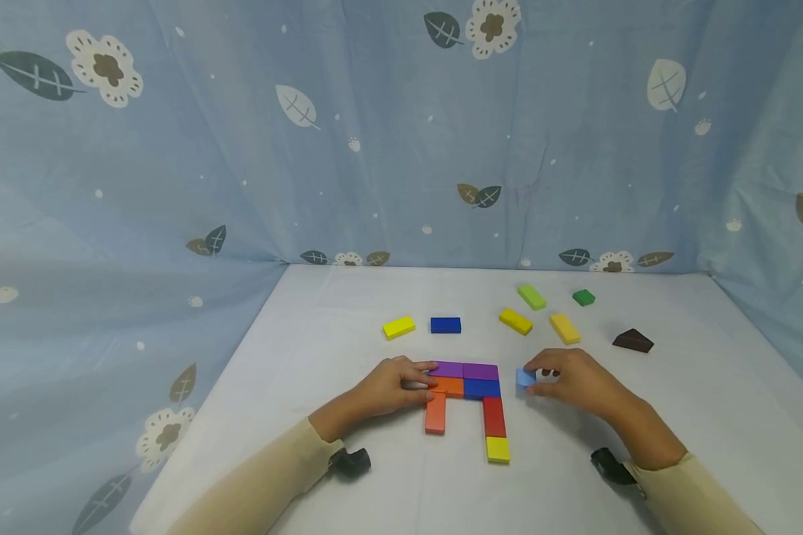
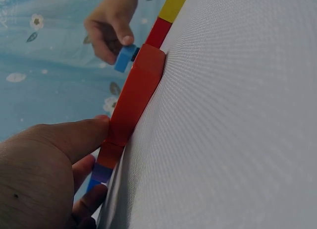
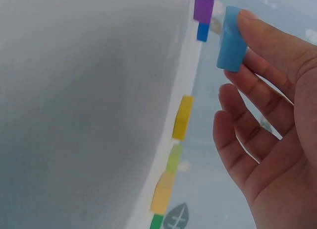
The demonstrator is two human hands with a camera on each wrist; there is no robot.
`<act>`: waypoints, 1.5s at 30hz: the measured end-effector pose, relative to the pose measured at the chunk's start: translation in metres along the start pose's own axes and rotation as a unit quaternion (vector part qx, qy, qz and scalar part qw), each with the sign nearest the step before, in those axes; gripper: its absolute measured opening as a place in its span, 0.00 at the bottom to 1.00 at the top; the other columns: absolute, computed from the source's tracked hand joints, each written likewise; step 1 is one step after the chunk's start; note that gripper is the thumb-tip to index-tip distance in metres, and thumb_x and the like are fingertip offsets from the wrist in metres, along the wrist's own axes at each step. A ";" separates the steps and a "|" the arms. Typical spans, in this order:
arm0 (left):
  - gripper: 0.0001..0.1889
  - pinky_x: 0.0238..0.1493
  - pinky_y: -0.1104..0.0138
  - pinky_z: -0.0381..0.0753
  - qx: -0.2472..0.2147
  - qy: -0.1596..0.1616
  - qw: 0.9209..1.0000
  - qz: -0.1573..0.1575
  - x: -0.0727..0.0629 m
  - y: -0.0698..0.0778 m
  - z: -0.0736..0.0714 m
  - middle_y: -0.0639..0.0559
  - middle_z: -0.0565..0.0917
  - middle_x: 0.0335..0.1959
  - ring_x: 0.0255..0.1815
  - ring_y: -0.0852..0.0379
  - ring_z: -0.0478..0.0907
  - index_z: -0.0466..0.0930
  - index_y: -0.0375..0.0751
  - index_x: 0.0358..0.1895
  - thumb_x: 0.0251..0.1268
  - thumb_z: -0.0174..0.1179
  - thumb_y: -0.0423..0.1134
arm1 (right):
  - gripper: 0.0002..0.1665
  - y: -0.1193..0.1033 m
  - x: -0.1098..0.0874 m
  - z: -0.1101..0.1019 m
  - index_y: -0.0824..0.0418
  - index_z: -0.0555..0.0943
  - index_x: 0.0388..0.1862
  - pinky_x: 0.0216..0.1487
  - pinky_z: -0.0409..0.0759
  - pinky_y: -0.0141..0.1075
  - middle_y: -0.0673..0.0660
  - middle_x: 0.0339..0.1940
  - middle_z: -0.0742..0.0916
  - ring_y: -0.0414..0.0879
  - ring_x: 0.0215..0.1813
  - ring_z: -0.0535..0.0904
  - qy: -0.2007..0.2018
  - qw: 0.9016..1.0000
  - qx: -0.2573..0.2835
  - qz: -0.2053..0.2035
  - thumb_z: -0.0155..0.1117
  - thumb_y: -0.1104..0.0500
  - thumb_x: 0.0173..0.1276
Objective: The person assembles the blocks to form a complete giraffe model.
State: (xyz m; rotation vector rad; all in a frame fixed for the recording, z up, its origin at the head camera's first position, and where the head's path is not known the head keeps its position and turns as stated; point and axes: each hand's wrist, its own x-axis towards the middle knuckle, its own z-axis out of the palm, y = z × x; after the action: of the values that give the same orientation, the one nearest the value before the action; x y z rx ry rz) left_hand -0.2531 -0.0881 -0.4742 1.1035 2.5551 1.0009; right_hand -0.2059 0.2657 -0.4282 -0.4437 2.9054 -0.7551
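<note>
In the head view my right hand (image 1: 575, 379) pinches a light blue block (image 1: 525, 378) between thumb and fingertips, just right of a flat arrangement of blocks. The right wrist view shows that block (image 3: 232, 39) held up, the other fingers loosely bent below it. My left hand (image 1: 393, 388) rests its fingertips on the left ends of a purple block (image 1: 448, 369) and an orange block (image 1: 453, 386). Its thumb touches the top of an orange-red block (image 1: 435, 414). Also in the arrangement are another purple block (image 1: 480, 371), a blue block (image 1: 482, 388), a red block (image 1: 494, 416) and a yellow block (image 1: 498, 449).
Behind the arrangement lie a yellow block (image 1: 398, 328), a dark blue block (image 1: 445, 325) and another yellow block (image 1: 516, 322). Farther right are light green (image 1: 531, 296), pale orange (image 1: 565, 328) and green (image 1: 584, 297) blocks, and a dark brown triangle (image 1: 633, 340). A patterned curtain (image 1: 388, 148) hangs behind the white table.
</note>
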 end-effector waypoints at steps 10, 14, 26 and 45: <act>0.19 0.42 0.70 0.73 -0.004 -0.001 1.000 -0.007 0.001 -0.002 0.001 0.74 0.74 0.61 0.45 0.69 0.73 0.85 0.57 0.54 0.61 0.65 0.57 | 0.19 -0.026 0.001 0.009 0.46 0.86 0.45 0.47 0.81 0.43 0.42 0.44 0.84 0.45 0.49 0.78 -0.002 1.000 0.002 -0.030 0.77 0.48 0.54; 0.20 0.42 0.70 0.73 0.000 0.000 1.000 -0.003 0.001 -0.003 0.001 0.74 0.74 0.61 0.45 0.69 0.73 0.85 0.57 0.54 0.61 0.65 0.57 | 0.18 -0.035 0.000 0.014 0.44 0.86 0.45 0.52 0.79 0.47 0.41 0.45 0.84 0.47 0.54 0.78 -0.007 0.999 0.011 -0.046 0.77 0.47 0.55; 0.19 0.42 0.70 0.73 0.004 -0.003 1.000 0.002 0.000 -0.003 0.002 0.73 0.74 0.62 0.45 0.69 0.73 0.85 0.57 0.54 0.62 0.64 0.56 | 0.17 -0.056 0.000 0.027 0.43 0.86 0.45 0.50 0.79 0.41 0.36 0.42 0.82 0.39 0.49 0.76 -0.022 0.995 -0.013 -0.100 0.75 0.43 0.56; 0.20 0.42 0.70 0.73 0.011 0.001 1.000 0.013 0.004 -0.007 0.001 0.74 0.72 0.62 0.44 0.69 0.73 0.85 0.58 0.54 0.62 0.64 0.58 | 0.16 -0.083 0.003 0.039 0.46 0.87 0.46 0.49 0.79 0.38 0.35 0.41 0.83 0.36 0.46 0.76 -0.070 0.981 -0.039 -0.175 0.75 0.46 0.58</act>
State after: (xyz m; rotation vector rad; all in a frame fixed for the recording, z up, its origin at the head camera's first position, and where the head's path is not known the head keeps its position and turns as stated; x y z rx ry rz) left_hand -0.2596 -0.0886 -0.4791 1.1438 2.5664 0.9826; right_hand -0.1808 0.1780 -0.4213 -0.9930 2.7630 -0.6187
